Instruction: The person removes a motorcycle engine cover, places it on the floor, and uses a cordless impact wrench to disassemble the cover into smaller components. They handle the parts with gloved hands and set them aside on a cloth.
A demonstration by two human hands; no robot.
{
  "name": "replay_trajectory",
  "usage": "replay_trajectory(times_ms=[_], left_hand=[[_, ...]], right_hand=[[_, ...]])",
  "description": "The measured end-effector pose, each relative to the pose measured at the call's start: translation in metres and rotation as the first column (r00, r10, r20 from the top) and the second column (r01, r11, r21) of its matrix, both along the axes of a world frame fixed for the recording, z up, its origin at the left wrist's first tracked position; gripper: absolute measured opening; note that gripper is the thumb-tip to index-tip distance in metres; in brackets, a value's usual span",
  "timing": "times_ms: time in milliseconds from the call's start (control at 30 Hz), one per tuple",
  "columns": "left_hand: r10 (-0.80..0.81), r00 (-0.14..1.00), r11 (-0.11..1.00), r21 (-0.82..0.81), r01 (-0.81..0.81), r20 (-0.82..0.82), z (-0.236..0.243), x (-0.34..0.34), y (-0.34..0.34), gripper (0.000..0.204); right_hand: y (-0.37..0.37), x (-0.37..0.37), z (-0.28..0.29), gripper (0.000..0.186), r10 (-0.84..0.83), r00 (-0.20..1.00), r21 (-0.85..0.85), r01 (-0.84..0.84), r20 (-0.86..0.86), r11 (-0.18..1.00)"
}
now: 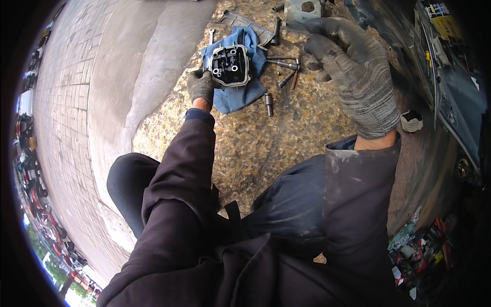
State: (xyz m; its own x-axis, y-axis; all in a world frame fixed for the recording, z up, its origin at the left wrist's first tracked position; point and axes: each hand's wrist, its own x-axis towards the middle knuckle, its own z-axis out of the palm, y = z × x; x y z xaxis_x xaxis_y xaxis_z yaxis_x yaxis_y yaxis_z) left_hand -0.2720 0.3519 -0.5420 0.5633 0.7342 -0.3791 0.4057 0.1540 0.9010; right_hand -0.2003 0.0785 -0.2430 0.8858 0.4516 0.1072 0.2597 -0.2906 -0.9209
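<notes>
My gloved left hand [201, 84] grips the left edge of a metal engine part [229, 65], a squarish housing with a black interior, lying on a crumpled blue cloth [234, 100]. My right hand [353, 71], in a grey knit glove, is raised at the upper right with fingers apart and bent, holding nothing visible. Below and beside it lie a ratchet or handle with socket [286, 64], a short extension [285, 81] and a thin copper-coloured rod [294, 79]. A cylindrical socket [269, 105] lies below the cloth, and a small wrench [211, 37] above it.
A grey plastic panel [255, 30], a dark tube [276, 31] and a pale metal plate [302, 11] sit behind the cloth. A white-and-black object [411, 121] and dark panels [452, 102] stand at the right. Speckled stone ground [240, 153] borders grey paving [76, 102] at the left.
</notes>
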Motion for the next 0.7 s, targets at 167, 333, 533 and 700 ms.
replay_trajectory(times_ms=[167,333,533,700], left_hand=[[-0.014,0.986,0.993,0.115,0.033,-0.165,-0.012,0.003,0.006,0.032],[0.0,0.981,0.977,0.211,0.042,-0.196,-0.005,0.003,0.0,0.032],[-0.002,0.96,0.968,0.242,0.072,-0.279,0.013,0.003,-0.007,0.031],[-0.006,0.964,0.977,0.204,0.062,-0.265,0.012,0.004,-0.006,0.03]], right_hand=[[0.0,-0.001,0.001,0.02,0.023,0.995,0.05,-0.028,0.1,0.998],[0.001,-0.002,0.001,0.02,0.012,1.0,0.007,-0.012,0.007,1.0],[0.006,-0.001,0.0,0.02,0.011,0.999,0.001,-0.011,-0.052,1.0],[0.009,0.001,-0.003,0.021,0.006,1.0,-0.055,-0.005,0.015,0.998]])
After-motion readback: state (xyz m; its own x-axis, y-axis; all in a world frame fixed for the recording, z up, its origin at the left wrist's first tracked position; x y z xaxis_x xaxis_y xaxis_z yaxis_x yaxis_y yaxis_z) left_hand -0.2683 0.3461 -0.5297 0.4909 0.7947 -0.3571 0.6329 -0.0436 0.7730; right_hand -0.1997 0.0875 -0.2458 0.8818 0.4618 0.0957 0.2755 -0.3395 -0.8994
